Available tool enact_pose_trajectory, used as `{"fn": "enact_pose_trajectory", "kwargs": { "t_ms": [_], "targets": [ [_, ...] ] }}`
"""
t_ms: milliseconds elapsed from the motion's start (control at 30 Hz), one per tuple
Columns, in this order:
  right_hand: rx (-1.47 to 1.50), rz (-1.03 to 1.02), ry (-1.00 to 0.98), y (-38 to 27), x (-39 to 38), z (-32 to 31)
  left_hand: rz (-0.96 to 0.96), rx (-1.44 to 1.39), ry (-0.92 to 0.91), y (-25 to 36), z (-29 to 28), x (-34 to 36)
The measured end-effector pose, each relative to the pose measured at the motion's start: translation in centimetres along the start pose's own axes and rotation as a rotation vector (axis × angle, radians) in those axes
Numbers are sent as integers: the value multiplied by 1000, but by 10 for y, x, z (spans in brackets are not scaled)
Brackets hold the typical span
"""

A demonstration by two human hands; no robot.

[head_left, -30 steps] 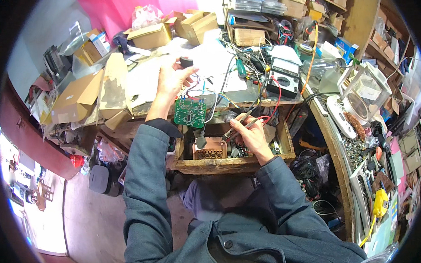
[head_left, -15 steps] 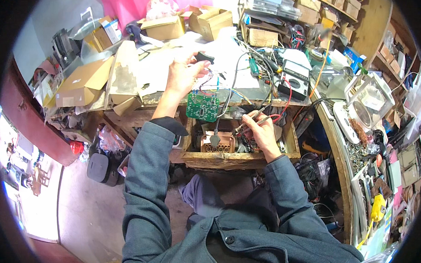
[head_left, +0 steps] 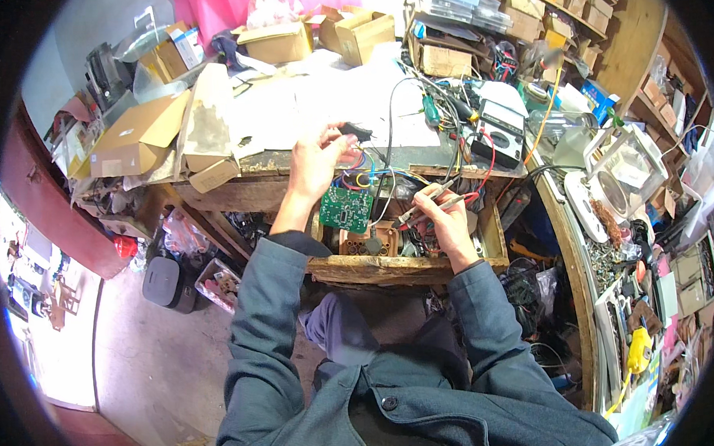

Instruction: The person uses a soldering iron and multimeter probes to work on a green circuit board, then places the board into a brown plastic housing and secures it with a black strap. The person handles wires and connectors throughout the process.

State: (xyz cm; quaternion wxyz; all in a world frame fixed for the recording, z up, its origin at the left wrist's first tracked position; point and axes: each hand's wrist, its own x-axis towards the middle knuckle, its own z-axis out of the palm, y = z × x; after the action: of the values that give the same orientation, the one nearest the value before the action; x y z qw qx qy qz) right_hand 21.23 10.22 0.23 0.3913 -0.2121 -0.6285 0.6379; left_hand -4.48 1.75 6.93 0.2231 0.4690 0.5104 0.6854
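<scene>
My left hand pinches a small black part with thin coloured wires, just above the desk's front edge. Below it a green circuit board hangs over the open drawer, joined to those wires. Closed around the pen-like test probes is my right hand, to the right of the board. Their tips point left toward the board; whether they touch anything I cannot tell. A red lead runs from near that hand up to an analog multimeter on the desk.
The wooden drawer holds a brown holed block and cables. A green-handled screwdriver lies among wires by the meter. Cardboard boxes stand left, and a cluttered side bench runs along the right.
My left hand has come down toward me with the black part, and the circuit board has dropped lower over the drawer. My right hand stays nearly in place with the probes.
</scene>
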Motion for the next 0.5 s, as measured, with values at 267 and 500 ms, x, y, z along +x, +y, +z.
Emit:
{"fn": "enact_pose_trajectory", "kwargs": {
  "t_ms": [267,500],
  "targets": [
    [274,0,-76,1,-1,-5,68,-203,46,-18,11,-59],
    [365,-73,-10,-3,-2,-2,74,-349,148,-52,25,-96]
  ]
}}
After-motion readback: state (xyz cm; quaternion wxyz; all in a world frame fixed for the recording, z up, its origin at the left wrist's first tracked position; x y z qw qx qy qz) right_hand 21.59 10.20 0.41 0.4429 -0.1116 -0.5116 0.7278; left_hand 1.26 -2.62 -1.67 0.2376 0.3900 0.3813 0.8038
